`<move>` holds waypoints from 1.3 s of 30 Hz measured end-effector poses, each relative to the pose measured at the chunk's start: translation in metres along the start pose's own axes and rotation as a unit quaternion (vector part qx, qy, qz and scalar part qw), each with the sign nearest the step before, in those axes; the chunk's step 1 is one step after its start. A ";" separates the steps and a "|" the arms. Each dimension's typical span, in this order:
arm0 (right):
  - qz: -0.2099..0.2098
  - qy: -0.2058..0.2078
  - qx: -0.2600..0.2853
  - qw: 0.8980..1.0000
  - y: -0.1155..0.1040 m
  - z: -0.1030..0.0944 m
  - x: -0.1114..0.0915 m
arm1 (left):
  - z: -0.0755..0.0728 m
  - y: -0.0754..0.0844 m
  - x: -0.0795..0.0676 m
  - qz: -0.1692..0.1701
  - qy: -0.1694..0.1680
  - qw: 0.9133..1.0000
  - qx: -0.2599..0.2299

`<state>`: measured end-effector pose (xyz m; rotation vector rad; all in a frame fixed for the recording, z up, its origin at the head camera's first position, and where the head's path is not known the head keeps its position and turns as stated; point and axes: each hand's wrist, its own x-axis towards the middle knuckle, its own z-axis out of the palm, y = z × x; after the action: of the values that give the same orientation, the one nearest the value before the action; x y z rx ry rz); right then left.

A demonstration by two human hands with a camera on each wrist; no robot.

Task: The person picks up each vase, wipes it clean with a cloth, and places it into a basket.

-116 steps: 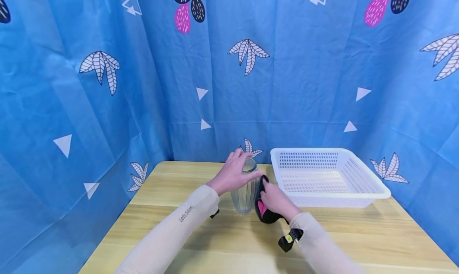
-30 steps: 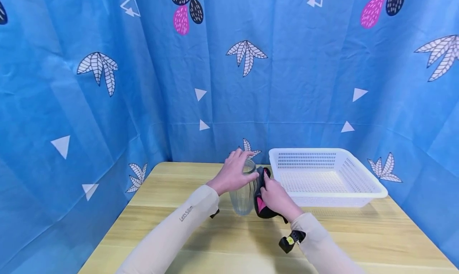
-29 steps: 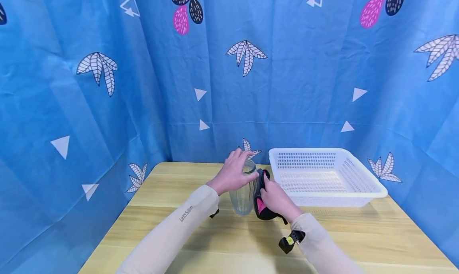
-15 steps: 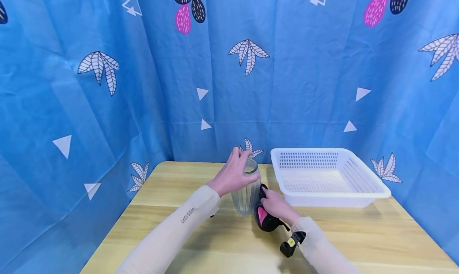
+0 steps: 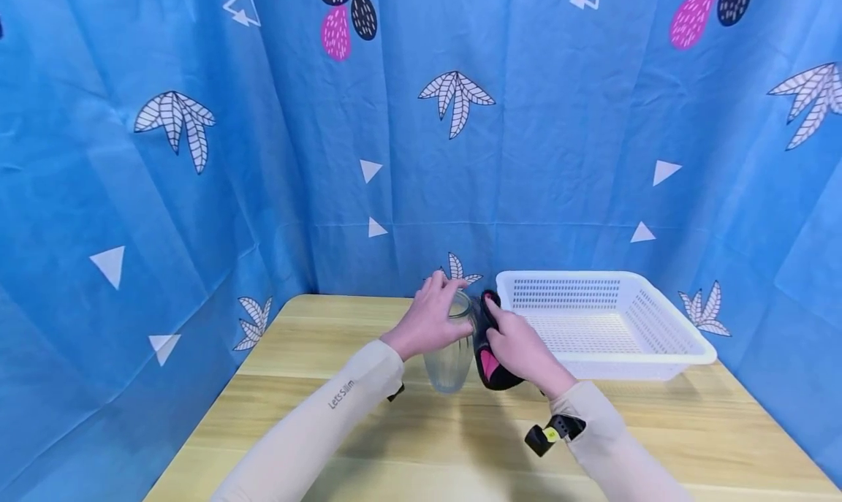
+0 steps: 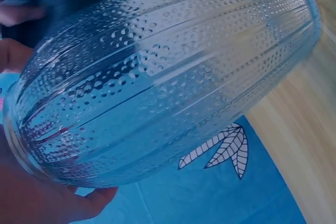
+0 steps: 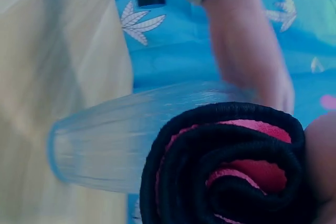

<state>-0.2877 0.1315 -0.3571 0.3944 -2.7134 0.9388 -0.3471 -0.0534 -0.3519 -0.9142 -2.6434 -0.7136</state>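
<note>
My left hand (image 5: 430,319) grips a clear ribbed glass vase (image 5: 449,359) around its rim. The vase is upright on the tabletop, and the left wrist view shows dotted texture along the glass (image 6: 173,77). With my right hand (image 5: 522,345) I hold a rolled black fabric piece with a pink lining (image 5: 490,363), right beside the vase's right side. In the right wrist view its coiled end (image 7: 226,166) overlaps the upper part of the vase (image 7: 105,145). My palm hides part of the roll.
A white perforated plastic basket (image 5: 592,357) stands at the back right of the wooden table (image 5: 316,414), close to my right hand. Blue patterned curtain (image 5: 559,158) hangs behind the table and along both sides.
Over the last half second my right hand has moved up along the vase and slightly right with the black fabric roll. My left hand stays at the vase's rim.
</note>
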 end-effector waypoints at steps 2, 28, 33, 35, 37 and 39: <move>-0.012 0.015 -0.009 1.000 -0.006 -0.005 0.001 | 0.001 -0.001 0.001 0.005 0.001 1.000 0.007; 0.044 -0.096 -0.001 0.994 0.048 0.075 -0.013 | 0.005 -0.001 -0.005 -0.037 0.015 0.998 -0.043; 0.049 -0.078 0.013 0.996 0.042 0.059 -0.010 | 0.001 0.004 -0.007 -0.044 0.013 0.999 -0.028; 0.049 -0.073 0.013 0.996 0.037 0.050 -0.008 | -0.001 0.004 -0.007 -0.040 0.008 0.999 -0.035; 0.050 -0.072 0.020 0.996 0.031 0.041 -0.005 | -0.001 0.004 -0.006 -0.031 0.003 0.999 -0.039; 0.046 -0.069 0.020 0.996 0.026 0.032 -0.003 | -0.002 0.002 -0.005 -0.023 -0.001 0.999 -0.034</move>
<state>-0.2980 0.1313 -0.3966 0.3564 -2.8626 1.0288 -0.3422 -0.0555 -0.3519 -0.8750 -2.6643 -0.8193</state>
